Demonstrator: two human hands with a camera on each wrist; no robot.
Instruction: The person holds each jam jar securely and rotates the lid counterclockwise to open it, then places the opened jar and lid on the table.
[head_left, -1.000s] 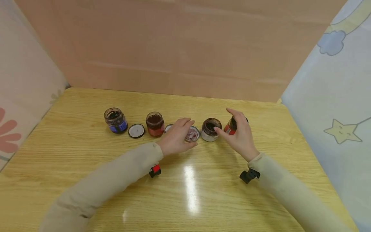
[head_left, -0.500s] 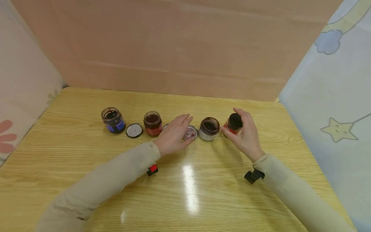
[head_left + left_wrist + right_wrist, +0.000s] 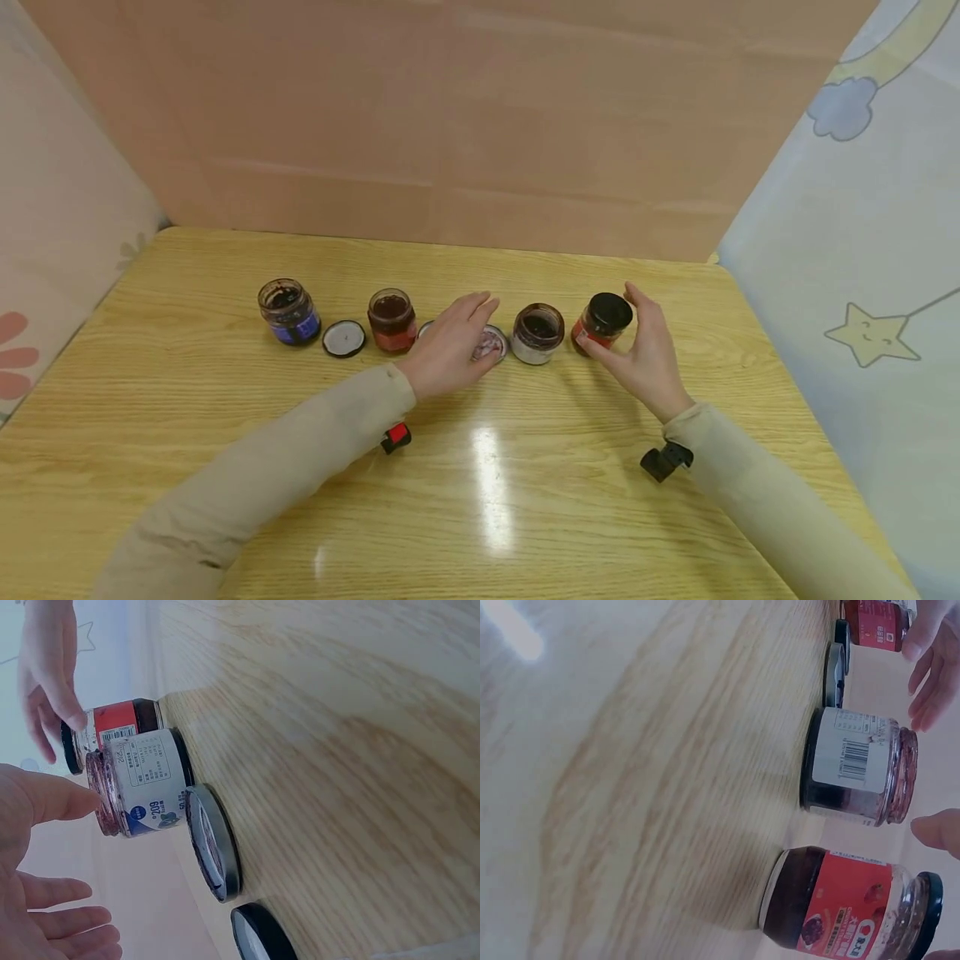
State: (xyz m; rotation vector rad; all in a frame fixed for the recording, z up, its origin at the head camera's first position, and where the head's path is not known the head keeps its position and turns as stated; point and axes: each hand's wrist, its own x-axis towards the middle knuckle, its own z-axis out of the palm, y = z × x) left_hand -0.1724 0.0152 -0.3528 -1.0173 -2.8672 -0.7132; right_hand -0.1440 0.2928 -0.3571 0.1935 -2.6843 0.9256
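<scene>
In the head view my right hand (image 3: 651, 362) reaches around a red-labelled jam jar (image 3: 592, 333) with its black lid on. Its thumb and fingers are spread on either side of the jar; the right wrist view shows the thumb (image 3: 939, 829) off the glass. My left hand (image 3: 450, 352) hovers with fingers extended over two upturned lids, partly covering them. One lid (image 3: 491, 344) has a jam-stained inside. Right of that lid stands a lidless white-labelled jar (image 3: 534, 348), near my left thumb (image 3: 71, 796) in the left wrist view.
Further left are a lidless jar with a red label (image 3: 393, 333), an upturned lid (image 3: 344, 339) and a lidless jar with a blue label (image 3: 298, 327). All sit in a row on the wooden table (image 3: 420, 517). A brown panel (image 3: 450, 125) rises behind.
My right hand has moved right, from beside the white-labelled jar to around the lidded red-labelled jar, which now shows more fully. The left hand has barely moved.
</scene>
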